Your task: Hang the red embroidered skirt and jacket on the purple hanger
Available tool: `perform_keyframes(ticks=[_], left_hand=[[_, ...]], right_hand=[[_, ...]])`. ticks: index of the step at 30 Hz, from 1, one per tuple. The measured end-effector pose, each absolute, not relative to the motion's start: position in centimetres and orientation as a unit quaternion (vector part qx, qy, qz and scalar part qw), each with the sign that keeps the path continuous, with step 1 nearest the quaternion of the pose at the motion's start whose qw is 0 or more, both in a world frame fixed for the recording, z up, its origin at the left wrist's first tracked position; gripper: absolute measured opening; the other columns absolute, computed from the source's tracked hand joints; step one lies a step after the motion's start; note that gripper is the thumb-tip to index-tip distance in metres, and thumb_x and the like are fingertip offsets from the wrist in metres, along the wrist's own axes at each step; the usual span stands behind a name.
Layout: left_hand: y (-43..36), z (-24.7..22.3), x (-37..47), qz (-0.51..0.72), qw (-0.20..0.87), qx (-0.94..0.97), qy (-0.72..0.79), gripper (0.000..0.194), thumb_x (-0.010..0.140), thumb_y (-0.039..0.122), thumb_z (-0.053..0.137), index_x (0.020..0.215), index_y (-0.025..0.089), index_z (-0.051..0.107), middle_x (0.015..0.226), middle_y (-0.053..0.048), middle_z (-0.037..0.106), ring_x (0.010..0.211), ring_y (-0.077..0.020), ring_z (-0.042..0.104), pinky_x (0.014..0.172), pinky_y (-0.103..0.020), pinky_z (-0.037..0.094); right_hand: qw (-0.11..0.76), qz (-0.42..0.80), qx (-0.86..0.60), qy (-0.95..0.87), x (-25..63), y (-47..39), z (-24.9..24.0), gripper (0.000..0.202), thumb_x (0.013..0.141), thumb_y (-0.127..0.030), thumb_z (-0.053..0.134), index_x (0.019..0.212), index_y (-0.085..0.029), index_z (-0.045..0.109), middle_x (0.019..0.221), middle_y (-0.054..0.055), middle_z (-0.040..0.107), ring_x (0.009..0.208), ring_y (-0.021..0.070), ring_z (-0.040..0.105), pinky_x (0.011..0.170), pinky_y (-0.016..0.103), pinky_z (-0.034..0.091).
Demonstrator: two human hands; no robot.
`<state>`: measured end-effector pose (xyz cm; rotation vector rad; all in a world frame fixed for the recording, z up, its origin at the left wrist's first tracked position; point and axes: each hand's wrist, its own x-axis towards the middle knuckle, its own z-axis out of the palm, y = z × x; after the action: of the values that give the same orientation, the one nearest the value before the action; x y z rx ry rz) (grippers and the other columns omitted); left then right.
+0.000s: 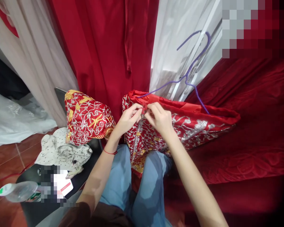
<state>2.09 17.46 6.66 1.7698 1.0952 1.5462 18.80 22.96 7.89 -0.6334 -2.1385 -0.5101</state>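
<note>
A red garment with silver and gold embroidery hangs in front of my knees on a purple hanger. At its upper left edge is a small red fabric tie, bunched between my fingertips. My left hand pinches it from the left, and my right hand pinches it from the right. The two hands nearly meet there. The exact shape of the tie is partly hidden by my fingers. The hanger's arms go down inside the garment's red waistband.
Another embroidered red piece lies on a dark chair to the left. Below it are a dotted white cloth, a plastic bottle and a lit phone. Red curtains and white drapes hang behind.
</note>
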Motion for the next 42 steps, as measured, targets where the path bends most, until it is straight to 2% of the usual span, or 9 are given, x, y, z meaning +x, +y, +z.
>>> perform_keyframes(ticks=[6,10,14,19,23,28,31,36,42], left_hand=[[19.0,6.6,2.3,0.573,0.126,0.599,0.545,0.018,0.102,0.037,0.043,0.093,0.022,0.051,0.071,0.003,0.065,0.057,-0.0098,0.057,0.063,-0.022,0.042],[19.0,8.4,2.7,0.508,-0.031,0.541,0.669,0.018,0.104,0.036,0.042,0.1,0.023,0.054,0.086,-0.001,0.074,0.08,-0.0178,0.07,0.073,-0.027,0.045],[18.9,9.4,2.5,0.46,-0.109,0.497,0.728,0.025,0.106,0.037,0.035,0.105,0.023,0.055,0.098,-0.004,0.076,0.089,-0.0202,0.071,0.074,-0.028,0.046],[18.6,9.5,1.6,0.393,-0.146,0.513,0.749,0.031,0.106,0.039,0.033,0.103,0.02,0.058,0.093,-0.006,0.074,0.088,-0.0203,0.069,0.077,-0.028,0.047],[18.7,9.6,1.5,0.425,-0.171,0.5,0.735,0.031,0.105,0.037,0.035,0.099,0.017,0.058,0.095,-0.012,0.072,0.094,-0.0234,0.067,0.086,-0.032,0.045],[18.9,8.8,1.9,0.48,-0.085,0.549,0.679,0.024,0.104,0.032,0.032,0.101,0.02,0.053,0.085,-0.008,0.068,0.082,-0.0227,0.068,0.077,-0.03,0.045],[19.0,7.8,1.8,0.466,-0.051,0.556,0.687,0.022,0.104,0.034,0.035,0.101,0.02,0.052,0.085,-0.009,0.068,0.081,-0.0245,0.068,0.075,-0.031,0.045],[20.4,7.2,1.3,0.515,-0.134,0.481,0.697,0.029,0.104,0.039,0.035,0.096,0.018,0.054,0.096,-0.013,0.069,0.096,-0.0256,0.064,0.095,-0.037,0.041],[20.3,8.4,1.9,0.513,-0.141,0.507,0.678,0.024,0.101,0.031,0.037,0.102,0.018,0.057,0.107,-0.015,0.065,0.107,-0.0284,0.059,0.101,-0.044,0.041]], right_hand=[[0.422,-0.201,-0.341,-0.816,20.4,23.7,8.1,0.019,0.094,-0.022,0.046,0.094,-0.016,0.064,0.085,0.005,0.069,0.062,0.0122,0.057,0.055,0.025,0.033],[0.413,-0.225,-0.372,-0.8,21.1,23.5,8.5,0.017,0.092,-0.024,0.048,0.09,-0.017,0.063,0.083,0.003,0.069,0.061,0.0122,0.055,0.055,0.026,0.029],[0.383,-0.266,-0.396,-0.791,21.5,23.0,9.2,0.017,0.09,-0.024,0.048,0.086,-0.017,0.063,0.079,0.004,0.066,0.061,0.0139,0.052,0.057,0.028,0.026],[0.357,-0.273,-0.408,-0.795,21.9,22.9,9.9,0.016,0.086,-0.019,0.047,0.089,-0.017,0.063,0.08,0.006,0.066,0.062,0.0152,0.05,0.059,0.03,0.024],[0.416,-0.19,-0.448,-0.768,21.3,22.4,10.5,0.013,0.084,-0.024,0.048,0.085,-0.02,0.061,0.075,0.004,0.066,0.059,0.0163,0.05,0.056,0.028,0.024],[0.444,-0.086,-0.433,-0.779,21.0,21.6,11.3,0.011,0.082,-0.028,0.05,0.081,-0.022,0.059,0.07,0.003,0.065,0.06,0.0177,0.054,0.053,0.026,0.027],[0.393,-0.112,-0.429,-0.806,21.7,21.2,11.3,0.012,0.084,-0.027,0.05,0.085,-0.02,0.06,0.079,0.005,0.068,0.062,0.0174,0.056,0.055,0.026,0.026],[0.295,-0.221,-0.433,-0.822,21.6,19.5,10.7,0.011,0.085,-0.02,0.049,0.086,-0.017,0.06,0.078,0.007,0.067,0.054,0.0149,0.052,0.054,0.028,0.019],[0.285,-0.283,-0.392,-0.828,23.2,19.2,11.2,0.014,0.093,-0.022,0.048,0.091,-0.017,0.06,0.084,0.007,0.067,0.06,0.0161,0.056,0.056,0.029,0.026]])
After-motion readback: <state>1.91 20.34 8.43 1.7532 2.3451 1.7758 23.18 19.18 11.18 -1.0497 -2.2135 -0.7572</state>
